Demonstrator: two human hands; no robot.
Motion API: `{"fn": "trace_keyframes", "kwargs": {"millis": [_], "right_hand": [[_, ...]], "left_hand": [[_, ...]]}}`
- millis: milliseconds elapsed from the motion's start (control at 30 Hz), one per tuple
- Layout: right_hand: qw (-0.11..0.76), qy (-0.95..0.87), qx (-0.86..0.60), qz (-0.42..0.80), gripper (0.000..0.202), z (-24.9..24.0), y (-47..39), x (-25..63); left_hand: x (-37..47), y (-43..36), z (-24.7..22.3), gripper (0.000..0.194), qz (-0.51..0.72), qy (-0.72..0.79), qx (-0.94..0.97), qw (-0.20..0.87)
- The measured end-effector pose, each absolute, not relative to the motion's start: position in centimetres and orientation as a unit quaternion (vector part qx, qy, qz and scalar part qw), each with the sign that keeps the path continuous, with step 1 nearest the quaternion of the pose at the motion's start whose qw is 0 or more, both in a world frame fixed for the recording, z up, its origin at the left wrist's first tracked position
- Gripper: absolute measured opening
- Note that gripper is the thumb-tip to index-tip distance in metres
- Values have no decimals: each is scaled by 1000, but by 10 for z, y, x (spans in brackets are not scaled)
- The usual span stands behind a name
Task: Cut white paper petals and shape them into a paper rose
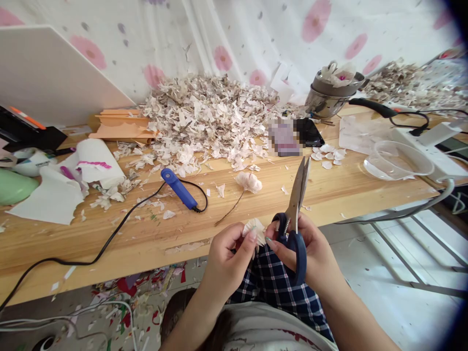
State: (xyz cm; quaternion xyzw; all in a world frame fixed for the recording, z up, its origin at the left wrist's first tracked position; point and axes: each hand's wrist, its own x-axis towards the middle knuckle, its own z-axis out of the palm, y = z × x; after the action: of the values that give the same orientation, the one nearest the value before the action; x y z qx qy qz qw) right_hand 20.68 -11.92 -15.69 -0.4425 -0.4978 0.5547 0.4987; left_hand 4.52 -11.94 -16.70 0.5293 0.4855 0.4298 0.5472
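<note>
My left hand [231, 253] pinches a small cream pleated paper piece [255, 231] between thumb and fingers, just past the table's front edge. Dark blue-handled scissors [300, 243] are in my right hand [310, 243], their blades pointing up and nearly together. The right thumb and index fingertips are close by the right side of the paper piece; whether they touch it is hard to tell. On the table beyond my hands lies a pale paper flower [249, 182] with a thin brown stem. Small cut paper bits lie around it.
A large heap of paper scraps [208, 122] spreads along the back. A blue corded tool [179, 189] lies at left centre, near a white roll [100, 163]. Farther right are a black phone [310, 132], metal bowls [331, 95], a clear plastic container [402, 161] and a power strip [431, 148].
</note>
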Motion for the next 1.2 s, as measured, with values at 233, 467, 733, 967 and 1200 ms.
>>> {"fn": "trace_keyframes", "kwargs": {"millis": [233, 467, 733, 967, 1200], "right_hand": [[490, -491, -431, 577, 20, -156, -120, 208], [474, -473, -455, 587, 21, -151, -121, 207], [471, -484, -466, 571, 19, -148, -121, 209], [482, -501, -451, 560, 20, -156, -119, 211], [488, -513, -454, 541, 22, -159, -121, 211]], "left_hand": [[44, -120, -167, 40, 420, 488, 558, 524], [44, -118, -166, 41, 398, 480, 534, 570], [41, -116, -165, 39, 390, 469, 545, 575], [41, -116, -166, 30, 418, 460, 570, 538], [44, -115, -171, 19, 457, 451, 510, 572]]}}
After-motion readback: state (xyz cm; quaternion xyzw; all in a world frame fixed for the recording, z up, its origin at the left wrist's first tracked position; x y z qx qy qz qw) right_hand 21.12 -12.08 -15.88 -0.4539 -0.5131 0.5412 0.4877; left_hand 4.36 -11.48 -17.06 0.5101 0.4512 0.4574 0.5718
